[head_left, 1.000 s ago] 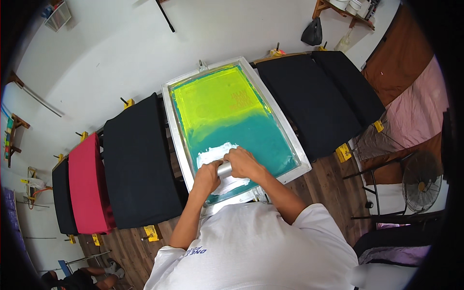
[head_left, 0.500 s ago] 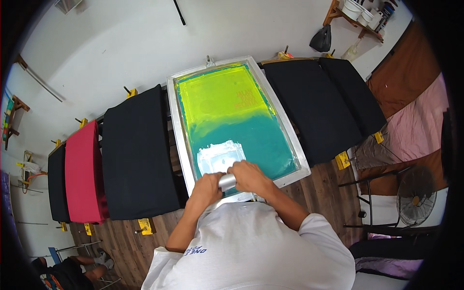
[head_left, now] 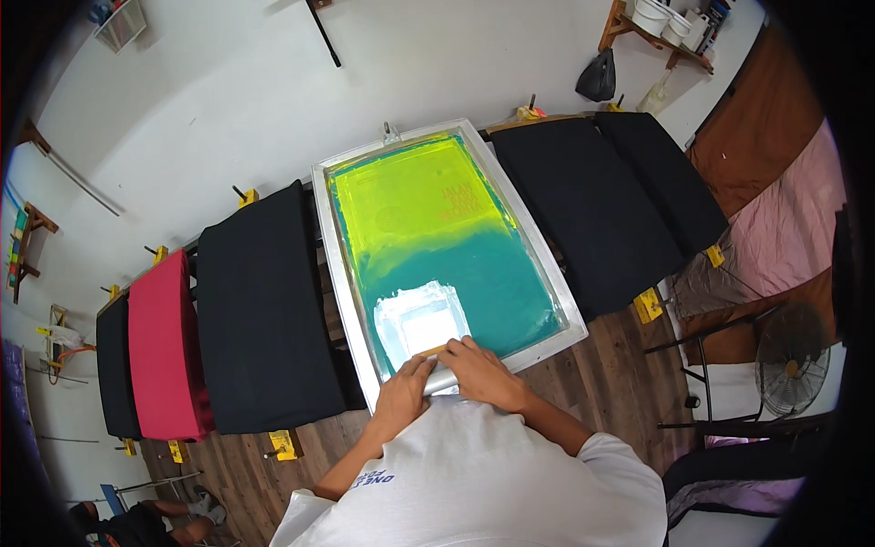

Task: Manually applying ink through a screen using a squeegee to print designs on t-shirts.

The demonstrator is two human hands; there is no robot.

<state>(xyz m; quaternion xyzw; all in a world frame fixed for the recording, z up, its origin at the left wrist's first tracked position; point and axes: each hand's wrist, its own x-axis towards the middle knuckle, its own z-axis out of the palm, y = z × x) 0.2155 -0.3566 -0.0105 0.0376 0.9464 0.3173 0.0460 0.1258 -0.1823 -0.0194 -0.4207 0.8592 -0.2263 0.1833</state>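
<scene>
Both hands bear on a silver squeegee (head_left: 440,379) at lower centre of the frame, the left hand (head_left: 401,392) and right hand (head_left: 483,374) side by side, fingers curled around its bar and blade. White ink (head_left: 392,319) lies spread in a ragged-edged patch, thinner across its squarish middle; the tool sits at the near edge, so the patch looks largely covered. Whether another pass remains cannot be told. Smooth teal mesh (head_left: 497,287) and a glossy yellow-green block (head_left: 396,201) above it carry no such patch, inside a bright metal frame (head_left: 345,264). Matte black cloth (head_left: 264,310) covers a neighbouring board.
</scene>
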